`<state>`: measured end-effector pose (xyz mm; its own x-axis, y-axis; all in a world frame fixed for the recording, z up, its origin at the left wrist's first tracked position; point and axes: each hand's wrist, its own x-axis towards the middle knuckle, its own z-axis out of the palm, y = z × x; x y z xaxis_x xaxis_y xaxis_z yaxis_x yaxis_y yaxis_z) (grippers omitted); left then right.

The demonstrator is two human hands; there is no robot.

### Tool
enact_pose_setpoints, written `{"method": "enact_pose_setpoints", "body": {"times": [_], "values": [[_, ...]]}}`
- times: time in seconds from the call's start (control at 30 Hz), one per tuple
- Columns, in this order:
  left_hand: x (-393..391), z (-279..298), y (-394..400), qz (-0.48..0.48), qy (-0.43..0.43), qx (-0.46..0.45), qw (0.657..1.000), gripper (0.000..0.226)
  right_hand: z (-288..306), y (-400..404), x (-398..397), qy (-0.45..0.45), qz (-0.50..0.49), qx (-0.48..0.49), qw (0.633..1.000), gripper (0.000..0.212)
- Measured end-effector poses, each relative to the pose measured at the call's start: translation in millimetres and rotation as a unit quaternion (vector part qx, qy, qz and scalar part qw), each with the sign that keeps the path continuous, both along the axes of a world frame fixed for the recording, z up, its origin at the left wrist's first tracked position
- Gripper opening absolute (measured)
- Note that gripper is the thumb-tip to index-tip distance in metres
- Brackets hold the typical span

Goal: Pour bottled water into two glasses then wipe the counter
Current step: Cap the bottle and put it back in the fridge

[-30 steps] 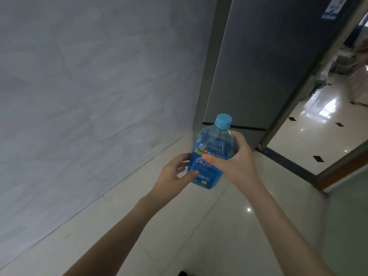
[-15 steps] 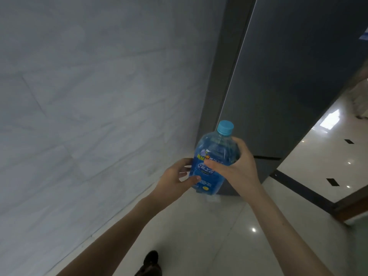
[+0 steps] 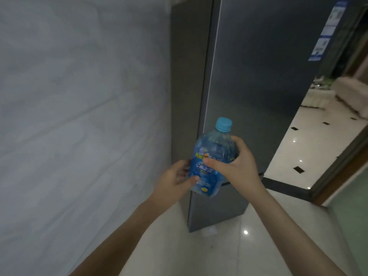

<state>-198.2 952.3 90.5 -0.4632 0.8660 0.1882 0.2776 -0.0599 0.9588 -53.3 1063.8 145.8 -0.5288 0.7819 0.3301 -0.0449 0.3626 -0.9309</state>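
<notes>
Along the left side we face a pale marbled wall [image 3: 79, 116], blurred and bare. Moving rightward, our left hand [image 3: 175, 180] cups the lower part of the water bottle [image 3: 211, 162], thumb laid across the front of the blue label and fingers curled round the far side. The bottle is held in the air between both hands, roughly upright with a slight tilt, its blue cap [image 3: 224, 124] on. Our right hand [image 3: 237, 164] wraps the bottle's upper body from the right, thumb pressed across the label and fingers round the back. Behind the bottle stands a tall dark grey refrigerator [image 3: 258, 76], doors closed, with stickers near its upper right edge. Further right, glossy floor tiles [image 3: 298, 146] run into another room.

Neither glasses nor a counter are in view, so we judge the pouring has not begun and the bottle must first be carried there. The risks from here seem modest. The thin plastic could buckle if we squeeze hard while twisting the cap, sending water over the neck. Should we open it in mid-air, any spill would land on that polished floor and leave it slippery.
</notes>
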Motion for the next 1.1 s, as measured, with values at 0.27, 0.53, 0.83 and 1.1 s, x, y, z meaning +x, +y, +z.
{"method": "enact_pose_setpoints", "body": {"times": [0.27,0.53,0.83,1.1], "values": [[-24,-1,94,-0.028,-0.036,0.007,0.999,0.033,6,89,-25,-0.027,-0.027,0.015,0.999,0.063],[-40,19,173,-0.024,-0.034,0.016,0.999,0.037,31,170,-41,-0.035,-0.018,0.042,0.998,0.060],[-68,57,230,-0.078,-0.009,0.065,0.995,0.034,73,212,-59,-0.004,-0.069,0.064,0.996,0.059],[-106,82,253,-0.046,0.013,0.167,0.985,0.035,100,226,-72,0.020,-0.119,0.058,0.991,0.050]]}}
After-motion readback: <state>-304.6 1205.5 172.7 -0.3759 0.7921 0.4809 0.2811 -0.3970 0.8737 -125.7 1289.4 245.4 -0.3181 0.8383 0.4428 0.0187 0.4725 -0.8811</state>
